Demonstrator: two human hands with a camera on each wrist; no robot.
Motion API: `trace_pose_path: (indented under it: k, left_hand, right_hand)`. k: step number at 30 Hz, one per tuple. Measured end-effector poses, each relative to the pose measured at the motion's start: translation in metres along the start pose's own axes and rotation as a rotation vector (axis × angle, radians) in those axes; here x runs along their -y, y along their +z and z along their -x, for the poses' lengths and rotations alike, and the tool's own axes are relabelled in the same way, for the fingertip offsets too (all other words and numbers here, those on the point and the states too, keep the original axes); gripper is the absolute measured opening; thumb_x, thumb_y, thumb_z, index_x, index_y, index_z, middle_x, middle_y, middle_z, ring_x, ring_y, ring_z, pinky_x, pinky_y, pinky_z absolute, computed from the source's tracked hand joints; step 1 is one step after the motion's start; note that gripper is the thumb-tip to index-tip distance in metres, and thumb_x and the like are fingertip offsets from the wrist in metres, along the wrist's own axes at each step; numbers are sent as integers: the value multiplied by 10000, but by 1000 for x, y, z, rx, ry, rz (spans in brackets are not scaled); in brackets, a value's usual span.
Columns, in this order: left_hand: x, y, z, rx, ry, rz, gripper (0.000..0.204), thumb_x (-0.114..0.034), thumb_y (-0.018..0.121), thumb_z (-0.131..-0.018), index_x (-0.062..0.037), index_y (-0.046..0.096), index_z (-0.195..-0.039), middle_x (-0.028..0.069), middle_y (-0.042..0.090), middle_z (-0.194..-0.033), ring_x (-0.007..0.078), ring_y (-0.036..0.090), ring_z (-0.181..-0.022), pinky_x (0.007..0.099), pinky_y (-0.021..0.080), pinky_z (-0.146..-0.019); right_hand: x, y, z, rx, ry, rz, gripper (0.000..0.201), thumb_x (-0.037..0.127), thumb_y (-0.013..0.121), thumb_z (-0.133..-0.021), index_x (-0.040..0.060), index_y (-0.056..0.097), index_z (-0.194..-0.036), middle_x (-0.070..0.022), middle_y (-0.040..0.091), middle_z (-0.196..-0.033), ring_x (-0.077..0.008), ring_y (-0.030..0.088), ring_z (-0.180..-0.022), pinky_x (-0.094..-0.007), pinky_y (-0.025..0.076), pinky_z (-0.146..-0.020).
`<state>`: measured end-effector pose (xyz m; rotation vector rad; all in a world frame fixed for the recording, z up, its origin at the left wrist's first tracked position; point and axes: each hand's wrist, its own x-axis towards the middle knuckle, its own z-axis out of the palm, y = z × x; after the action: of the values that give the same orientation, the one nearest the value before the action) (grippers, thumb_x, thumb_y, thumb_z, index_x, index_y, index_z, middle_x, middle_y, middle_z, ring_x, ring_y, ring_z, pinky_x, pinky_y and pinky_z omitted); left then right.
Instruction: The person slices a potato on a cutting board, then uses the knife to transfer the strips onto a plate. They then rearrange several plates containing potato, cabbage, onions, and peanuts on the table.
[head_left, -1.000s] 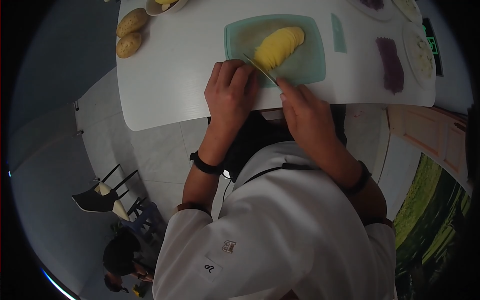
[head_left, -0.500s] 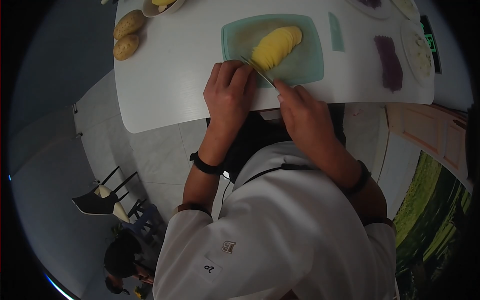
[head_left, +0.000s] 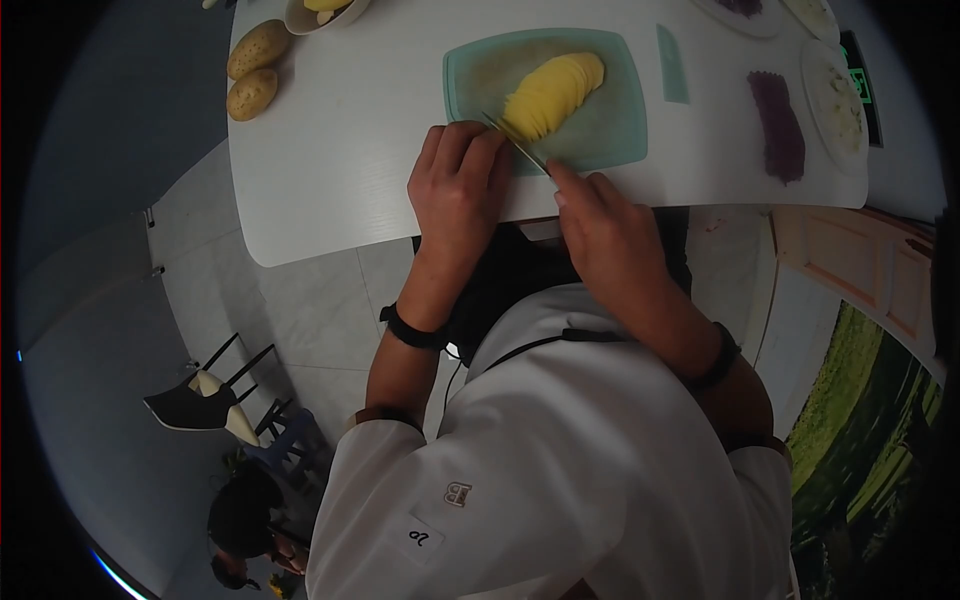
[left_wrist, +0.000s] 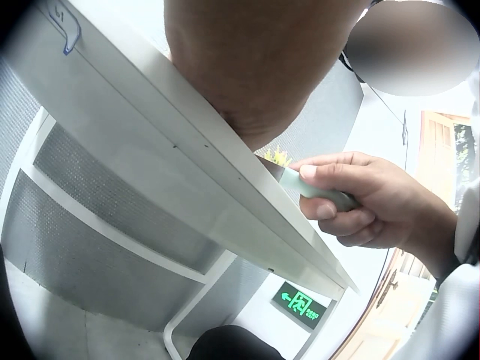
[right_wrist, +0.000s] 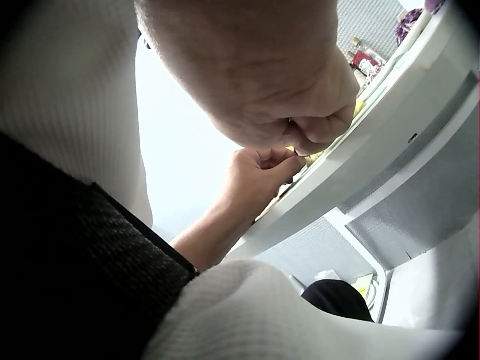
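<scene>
Yellow potato slices (head_left: 556,92) lie overlapped in a slanting row on a pale green cutting board (head_left: 628,140). At the row's near-left end, the left hand (head_left: 455,188) has its fingers bent down over the board's near-left corner, holding the potato end, which is mostly hidden beneath them. The knife (head_left: 520,143) slants across that end, its blade close to the left fingertips. Its light green handle (left_wrist: 306,191) is gripped by the right hand (head_left: 612,232), as the left wrist view shows. In the right wrist view the left hand (right_wrist: 251,184) has thumb and fingers drawn together beside yellow potato.
Two unpeeled potatoes (head_left: 252,94) and a bowl (head_left: 335,18) stand at the table's left. Right of the board lie a flat green piece (head_left: 673,65), a purple strip (head_left: 778,128) and plates (head_left: 832,95) of cut food. The white table's near edge runs below the hands.
The head view has shifted slightly, so table items appear a little further left. Both hands keep nearly the same pose, and the knife stays at the near end of the slices.
</scene>
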<state>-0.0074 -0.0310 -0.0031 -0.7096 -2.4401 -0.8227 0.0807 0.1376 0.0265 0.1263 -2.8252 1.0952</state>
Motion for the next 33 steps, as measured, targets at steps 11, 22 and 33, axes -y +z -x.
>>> trace_pose_path:
  k: [11,22,33]
  left_hand:
    - [0,0,0,12,-11,-4,221,24,814,-733,-64,715,-909,51,692,-925,265,655,-816,381,549,-678]
    - [2,2,0,20,-15,-2,204,-1,826,-760,-72,714,-915,53,697,-935,267,658,-829,386,554,-693]
    - [-3,-1,-2,33,18,-20,253,-29,830,-793,-76,731,-1022,71,696,-979,271,671,-853,380,558,-701]
  right_hand:
    - [8,-11,-8,57,9,90,322,72,660,-970,43,663,-1291,-157,662,-888,-378,674,-699,-453,567,-600]
    - [1,-3,-13,55,-60,199,273,113,733,-920,18,668,-1168,-133,678,-809,-309,709,-663,-398,584,-572]
    - [-2,-1,-9,19,71,-23,296,65,617,-993,10,649,-1281,-232,698,-982,-447,692,-799,-505,576,-688]
